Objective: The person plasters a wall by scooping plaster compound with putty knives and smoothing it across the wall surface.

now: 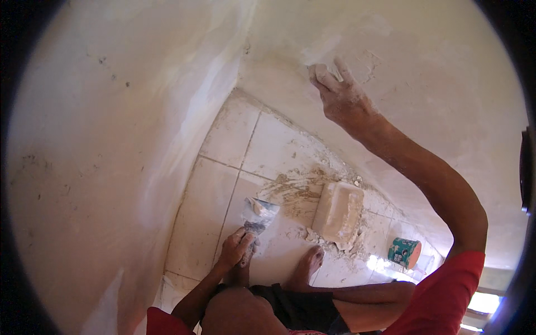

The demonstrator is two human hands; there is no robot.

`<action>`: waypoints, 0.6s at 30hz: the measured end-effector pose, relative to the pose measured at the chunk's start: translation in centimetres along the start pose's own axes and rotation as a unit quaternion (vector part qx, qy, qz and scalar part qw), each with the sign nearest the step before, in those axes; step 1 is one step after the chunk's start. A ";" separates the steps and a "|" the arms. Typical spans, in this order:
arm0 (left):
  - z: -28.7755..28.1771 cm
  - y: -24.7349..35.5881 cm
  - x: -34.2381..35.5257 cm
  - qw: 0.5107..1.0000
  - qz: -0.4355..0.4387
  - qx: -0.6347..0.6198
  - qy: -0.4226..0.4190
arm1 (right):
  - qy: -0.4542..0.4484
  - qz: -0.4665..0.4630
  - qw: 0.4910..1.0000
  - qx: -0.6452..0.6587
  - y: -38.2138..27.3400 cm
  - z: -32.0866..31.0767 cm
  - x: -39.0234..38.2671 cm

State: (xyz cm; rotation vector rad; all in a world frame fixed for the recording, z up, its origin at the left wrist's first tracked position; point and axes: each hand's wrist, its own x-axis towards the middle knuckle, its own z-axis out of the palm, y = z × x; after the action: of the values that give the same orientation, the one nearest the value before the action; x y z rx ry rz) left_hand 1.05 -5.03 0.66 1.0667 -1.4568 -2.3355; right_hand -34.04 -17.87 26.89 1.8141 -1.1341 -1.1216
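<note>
My left hand (237, 245) is closed round the handle of a putty knife (261, 212), held low above the tiled floor. Pale filler clings to its wide metal blade. My right hand (341, 95), dusted white, is raised to the far wall (413, 84) at the end of an outstretched arm. Its thumb and some fingers are bent together against a fresh whitish smear (324, 49); one finger sticks out. What these fingers hold, if anything, is hidden. A rectangular tub (338, 211) coated with pale filler sits on the floor between my feet and the far wall.
Crumbs and dried filler (301, 187) litter the tiles (223, 178) around the tub. A green can (403, 252) lies on its side farther right by the wall. Another wall (111, 139) rises close on the left, meeting the far one in a corner. My bare foot (310, 262) is beside the tub.
</note>
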 end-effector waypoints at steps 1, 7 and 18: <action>0.1 0.1 0.0 1.000 -0.011 -0.011 0.004 | 0.008 0.007 1.000 -0.017 0.5 -0.3 -0.2; 0.1 0.7 0.1 1.000 0.009 0.002 -0.006 | 0.030 0.048 0.998 -0.012 4.4 -1.3 -1.4; 1.0 0.4 1.1 0.998 0.000 -0.048 -0.028 | 0.043 0.149 0.987 -0.048 13.7 -8.4 -6.0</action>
State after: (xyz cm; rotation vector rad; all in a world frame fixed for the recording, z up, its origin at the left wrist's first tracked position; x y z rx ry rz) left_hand -0.54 -5.07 0.73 0.9863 -1.3484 -2.4265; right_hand -31.97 -16.33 43.78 1.5427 -1.2306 -0.8993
